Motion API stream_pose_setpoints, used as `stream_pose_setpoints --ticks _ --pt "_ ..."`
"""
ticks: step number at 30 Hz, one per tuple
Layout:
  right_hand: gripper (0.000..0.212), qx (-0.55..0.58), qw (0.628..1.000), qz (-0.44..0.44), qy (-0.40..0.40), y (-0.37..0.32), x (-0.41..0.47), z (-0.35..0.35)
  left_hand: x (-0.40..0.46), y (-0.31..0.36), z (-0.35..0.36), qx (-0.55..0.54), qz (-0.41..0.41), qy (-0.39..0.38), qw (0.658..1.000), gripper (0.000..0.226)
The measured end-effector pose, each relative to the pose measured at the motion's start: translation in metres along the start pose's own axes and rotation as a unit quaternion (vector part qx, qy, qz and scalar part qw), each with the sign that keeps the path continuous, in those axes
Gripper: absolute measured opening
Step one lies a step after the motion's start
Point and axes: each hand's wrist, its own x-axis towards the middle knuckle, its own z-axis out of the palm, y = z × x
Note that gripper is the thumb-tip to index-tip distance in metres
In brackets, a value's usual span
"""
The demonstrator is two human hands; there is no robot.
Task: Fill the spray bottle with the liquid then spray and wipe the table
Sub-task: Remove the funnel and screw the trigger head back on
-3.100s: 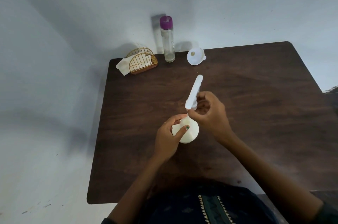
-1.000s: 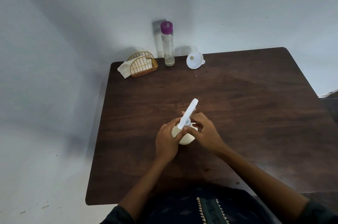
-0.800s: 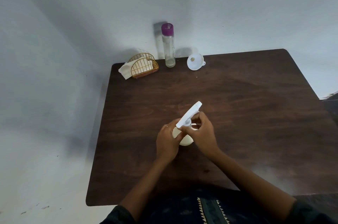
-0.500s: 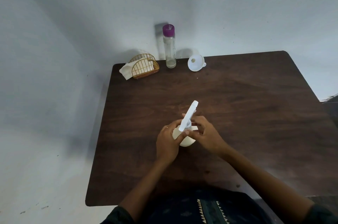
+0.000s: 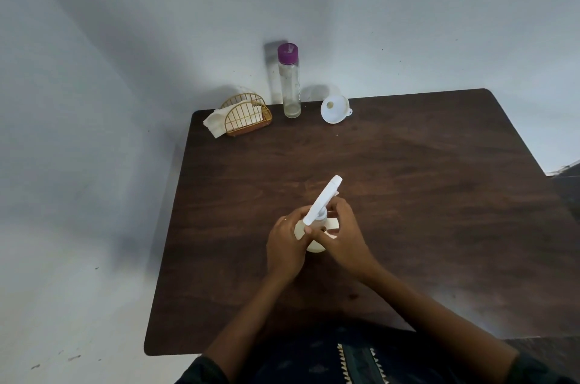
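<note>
Head view: on the dark brown wooden tabletop (image 5: pixel 408 195), the left hand (image 5: pixel 287 247) curls its grip round the cream round-bodied spray bottle (image 5: pixel 314 247), while the right hand (image 5: pixel 343 234) pinches the collar under its white trigger sprayer head (image 5: pixel 323 200). No writing is legible.

no text, label, brand or number can be read anywhere. the glass bottle (image 5: pixel 290 85) with the purple cap shows faint marks on its side, too small to make out. the spray bottle (image 5: pixel 314 234) and funnel (image 5: pixel 334 109) are plain white.
</note>
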Motion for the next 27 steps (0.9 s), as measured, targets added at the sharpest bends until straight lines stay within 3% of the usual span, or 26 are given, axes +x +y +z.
stream_pose_setpoints --ticks 3,7,11,17,27 --pt "0.053 -0.005 1.000 0.001 0.003 0.001 -0.001 -0.001 0.000 0.001 0.001 -0.004 0.002 0.010 1.000 0.056" --pt "0.029 0.017 0.998 0.012 0.064 -0.005 0.001 0.003 0.000 0.003 0.002 0.000 0.004 0.016 1.000 0.060" --pt "0.035 0.018 0.995 0.018 0.095 -0.010 0.002 0.003 0.000 0.003 0.002 0.003 -0.001 0.013 1.000 0.057" --pt "0.028 -0.027 0.999 -0.003 0.035 -0.001 0.001 -0.001 0.000 0.005 0.002 -0.004 0.004 0.019 1.000 0.062" --pt "0.027 -0.030 0.995 0.003 0.094 -0.009 0.001 0.006 -0.005 0.001 0.008 0.017 0.017 0.045 0.999 0.055"
